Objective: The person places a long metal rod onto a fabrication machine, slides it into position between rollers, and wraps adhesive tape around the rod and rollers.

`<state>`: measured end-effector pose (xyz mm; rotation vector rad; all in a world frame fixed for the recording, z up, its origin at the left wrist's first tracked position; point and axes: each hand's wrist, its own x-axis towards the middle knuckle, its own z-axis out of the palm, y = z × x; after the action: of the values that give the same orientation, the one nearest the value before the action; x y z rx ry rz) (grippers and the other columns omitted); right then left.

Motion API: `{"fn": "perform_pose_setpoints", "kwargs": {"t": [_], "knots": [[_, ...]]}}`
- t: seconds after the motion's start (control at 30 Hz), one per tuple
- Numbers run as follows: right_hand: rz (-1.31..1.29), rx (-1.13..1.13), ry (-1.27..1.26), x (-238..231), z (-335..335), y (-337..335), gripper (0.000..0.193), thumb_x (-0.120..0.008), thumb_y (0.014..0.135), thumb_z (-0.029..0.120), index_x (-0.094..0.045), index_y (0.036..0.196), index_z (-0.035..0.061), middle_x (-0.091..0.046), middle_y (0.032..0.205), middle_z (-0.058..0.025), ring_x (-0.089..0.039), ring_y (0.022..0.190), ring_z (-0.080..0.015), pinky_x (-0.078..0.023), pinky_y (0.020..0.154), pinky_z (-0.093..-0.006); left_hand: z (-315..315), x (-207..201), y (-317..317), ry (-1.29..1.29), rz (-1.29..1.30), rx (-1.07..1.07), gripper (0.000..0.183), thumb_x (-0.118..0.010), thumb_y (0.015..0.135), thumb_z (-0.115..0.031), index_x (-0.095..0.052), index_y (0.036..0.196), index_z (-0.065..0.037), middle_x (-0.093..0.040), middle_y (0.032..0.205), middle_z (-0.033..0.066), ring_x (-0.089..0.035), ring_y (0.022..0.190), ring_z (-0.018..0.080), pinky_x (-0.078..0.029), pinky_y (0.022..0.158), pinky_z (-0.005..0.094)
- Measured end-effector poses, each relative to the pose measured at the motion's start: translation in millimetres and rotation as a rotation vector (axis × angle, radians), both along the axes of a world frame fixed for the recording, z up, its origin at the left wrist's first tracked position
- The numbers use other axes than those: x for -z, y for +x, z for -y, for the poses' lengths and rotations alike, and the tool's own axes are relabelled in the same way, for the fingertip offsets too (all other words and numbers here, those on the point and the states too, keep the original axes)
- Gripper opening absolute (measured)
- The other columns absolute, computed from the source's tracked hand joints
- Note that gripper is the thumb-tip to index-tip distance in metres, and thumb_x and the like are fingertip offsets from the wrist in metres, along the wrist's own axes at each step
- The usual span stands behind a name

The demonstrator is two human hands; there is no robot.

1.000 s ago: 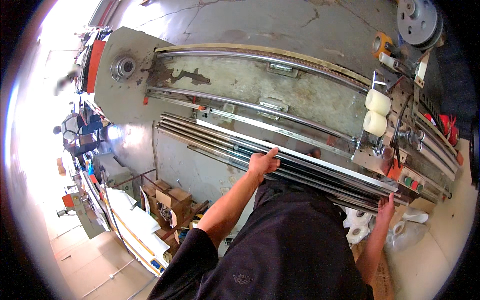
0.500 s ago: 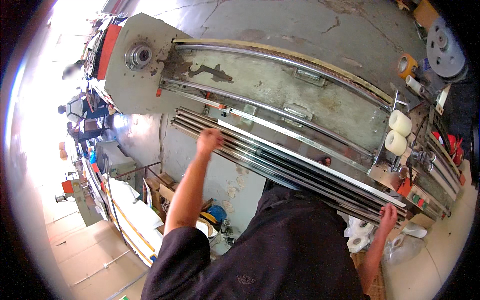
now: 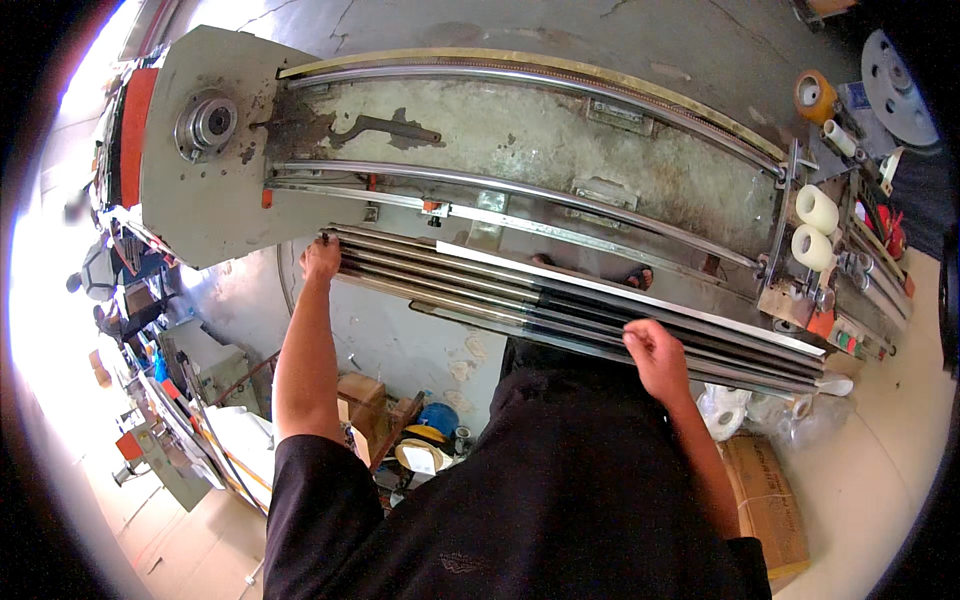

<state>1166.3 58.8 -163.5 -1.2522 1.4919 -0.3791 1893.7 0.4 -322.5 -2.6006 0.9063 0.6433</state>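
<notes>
Several long metal rods [image 3: 455,287] lie side by side in front of my body, slanting down to the right. Along their far side runs a white strip [image 3: 560,276], and dark material shows beneath and between their middle parts. My left hand [image 3: 321,258] is closed at the left end of the rods, its fingers curled over the end of one metal rod. Over the near rods, right of the middle, my right hand [image 3: 657,358] has its fingers curled in; whatever it may pinch is hidden.
Beyond the rods stands a long machine bed [image 3: 500,130] with steel guide rails and a round hub [image 3: 207,124] at its left. Two pale rollers [image 3: 816,225] sit at its right end. A carton [image 3: 765,490] and plastic-wrapped rolls [image 3: 722,410] are lower right; a blue round thing [image 3: 438,419] is lower left.
My left hand has moved left to the rods' left end. My right hand has left the right end and come inward over the rods. The view has shifted somewhat.
</notes>
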Motion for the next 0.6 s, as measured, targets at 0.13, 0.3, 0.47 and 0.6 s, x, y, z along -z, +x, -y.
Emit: {"fn": "perform_pose_setpoints", "kwargs": {"t": [0.13,0.3,0.47,0.6], "knots": [[0.001,-0.105,-0.065,5.5,20.9,55.9,0.022,-0.074,0.102,0.019,-0.072,0.116,0.0023,-0.080,0.100,-0.0173,-0.080,0.091,-0.0287,-0.061,0.080,-0.0388,1.1,-13.3,-12.7,-0.119,-0.042,0.116,0.072,-0.047,0.106,-0.067,-0.071,0.138,-0.008,-0.066,0.146,0.0219,-0.047,0.149,0.0449,-0.039,0.119,0.0630],[-0.001,-0.228,-0.134,19.9,32.9,92.2,0.021,-0.073,0.100,0.020,-0.071,0.112,0.0031,-0.080,0.095,-0.0163,-0.078,0.085,-0.0326,-0.059,0.076,-0.0433,-6.2,-24.5,-9.9,-0.205,-0.146,0.158,0.080,-0.054,0.101,-0.073,-0.072,0.130,-0.001,-0.069,0.139,0.0234,-0.061,0.133,0.0437,-0.043,0.116,0.0570],[-0.014,-0.235,-0.150,37.0,31.5,108.9,0.022,-0.074,0.100,0.020,-0.071,0.114,0.0035,-0.079,0.096,-0.0151,-0.078,0.086,-0.0312,-0.059,0.076,-0.0432,-19.3,-9.0,10.8,-0.333,-0.369,-0.028,0.077,-0.061,0.100,-0.072,-0.073,0.126,-0.001,-0.075,0.120,0.0214,-0.068,0.119,0.0385,-0.048,0.109,0.0484],[-0.125,-0.293,-0.289,36.1,33.4,123.8,0.029,-0.079,0.094,0.021,-0.071,0.118,0.0056,-0.075,0.112,-0.0138,-0.073,0.104,-0.0321,-0.057,0.091,-0.0456,-12.2,-20.8,10.0,-0.393,-0.696,-0.257,0.061,-0.072,0.101,-0.059,-0.073,0.121,-0.001,-0.073,0.109,0.0075,-0.062,0.108,0.0189,-0.046,0.101,0.0362]]}}
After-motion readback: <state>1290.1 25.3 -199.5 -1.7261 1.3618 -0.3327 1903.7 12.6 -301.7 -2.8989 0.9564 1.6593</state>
